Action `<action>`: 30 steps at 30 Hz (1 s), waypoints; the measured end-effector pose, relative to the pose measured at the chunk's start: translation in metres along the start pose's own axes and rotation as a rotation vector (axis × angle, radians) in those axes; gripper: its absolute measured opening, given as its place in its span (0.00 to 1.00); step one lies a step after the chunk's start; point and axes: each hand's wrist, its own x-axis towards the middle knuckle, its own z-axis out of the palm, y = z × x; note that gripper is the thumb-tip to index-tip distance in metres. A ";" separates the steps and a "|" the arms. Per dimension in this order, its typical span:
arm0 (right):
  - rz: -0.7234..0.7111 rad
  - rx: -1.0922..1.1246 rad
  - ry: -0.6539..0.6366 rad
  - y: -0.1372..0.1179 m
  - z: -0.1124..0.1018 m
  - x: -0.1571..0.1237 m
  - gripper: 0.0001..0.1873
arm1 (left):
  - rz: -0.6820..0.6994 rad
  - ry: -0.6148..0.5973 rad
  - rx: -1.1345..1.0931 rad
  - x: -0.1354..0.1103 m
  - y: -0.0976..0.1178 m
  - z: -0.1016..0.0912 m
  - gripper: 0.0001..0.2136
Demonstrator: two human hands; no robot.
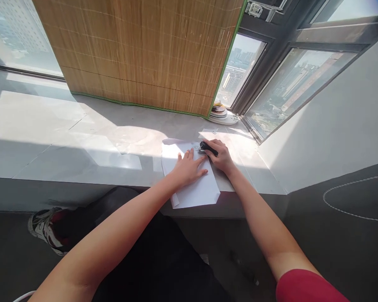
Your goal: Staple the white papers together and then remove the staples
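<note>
White paper (198, 191) lies on the sill, its near edge hanging over the front. My left hand (189, 168) rests flat on it with the fingers spread. In my right hand (219, 155) is a black stapler (208, 147), gripped from the right side. The stapler's front end sits at the paper's upper right corner. Small dark marks show on the paper just left of the stapler. Whether the stapler's jaws are pressed together I cannot tell.
The pale tiled window sill (113, 142) ends in a front edge near my legs. A bamboo blind (138, 54) with green trim hangs behind it. Stacked plates (222, 115) stand in the far right corner by the window frame. A beaded cord (343, 211) hangs at right.
</note>
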 end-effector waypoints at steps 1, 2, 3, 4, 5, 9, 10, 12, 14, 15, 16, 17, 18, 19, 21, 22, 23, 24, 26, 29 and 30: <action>0.006 -0.003 0.002 -0.001 0.000 0.000 0.26 | 0.000 0.003 0.000 0.000 0.001 0.000 0.31; 0.012 -0.007 0.005 -0.001 0.001 0.001 0.25 | 0.001 0.005 0.004 0.000 0.001 0.001 0.30; 0.018 -0.011 0.011 -0.001 0.002 0.001 0.25 | 0.003 0.005 0.010 0.000 0.001 0.001 0.30; 0.021 -0.015 0.018 0.000 0.003 0.001 0.24 | 0.005 0.003 0.016 0.000 0.001 0.002 0.30; 0.024 -0.019 0.026 0.000 0.004 0.001 0.24 | 0.007 0.000 0.022 0.000 0.001 0.002 0.30; 0.043 -0.063 0.036 -0.001 0.009 0.000 0.25 | 0.006 0.006 0.022 0.000 0.002 0.005 0.31; 0.047 -0.076 0.033 -0.002 0.010 0.000 0.25 | 0.008 0.013 0.020 0.000 0.003 0.006 0.31; 0.047 -0.094 0.026 -0.004 0.010 0.000 0.25 | 0.008 0.018 0.022 0.001 0.003 0.007 0.31; 0.041 -0.100 0.025 -0.006 0.010 0.000 0.24 | 0.006 0.006 0.030 0.002 0.003 0.006 0.31; 0.038 -0.101 0.027 -0.006 0.010 0.001 0.24 | 0.004 -0.002 0.032 0.002 0.003 0.005 0.30; 0.036 -0.102 0.029 -0.007 0.010 0.001 0.24 | 0.003 -0.010 0.031 0.002 0.003 0.004 0.30; 0.034 -0.104 0.031 -0.008 0.010 0.001 0.24 | 0.003 -0.015 0.029 0.002 0.003 0.003 0.30; 0.034 -0.107 0.032 -0.008 0.010 0.002 0.24 | 0.003 -0.021 0.028 0.001 0.004 0.002 0.30; 0.034 -0.112 0.032 -0.009 0.009 0.002 0.24 | 0.001 -0.027 0.028 0.001 0.004 0.000 0.30; 0.044 -0.133 0.023 -0.012 0.009 0.002 0.24 | -0.003 -0.037 0.037 -0.001 0.006 -0.003 0.30; 0.052 -0.147 0.016 -0.013 0.009 0.002 0.24 | -0.006 -0.043 0.044 -0.001 0.006 -0.004 0.30; 0.059 -0.163 0.009 -0.014 0.009 0.003 0.24 | -0.008 -0.048 0.051 -0.002 0.007 -0.005 0.30; 0.064 -0.180 0.001 -0.016 0.009 0.003 0.24 | -0.010 -0.054 0.059 -0.003 0.008 -0.006 0.30; 0.064 -0.217 -0.017 -0.018 0.008 0.003 0.25 | -0.013 -0.064 0.071 -0.004 0.009 -0.008 0.31; 0.054 -0.283 -0.048 -0.020 0.008 0.003 0.26 | -0.016 -0.074 0.074 -0.004 0.010 -0.010 0.31; 0.052 -0.305 -0.059 -0.020 0.008 0.004 0.26 | -0.017 -0.075 0.073 -0.004 0.010 -0.010 0.31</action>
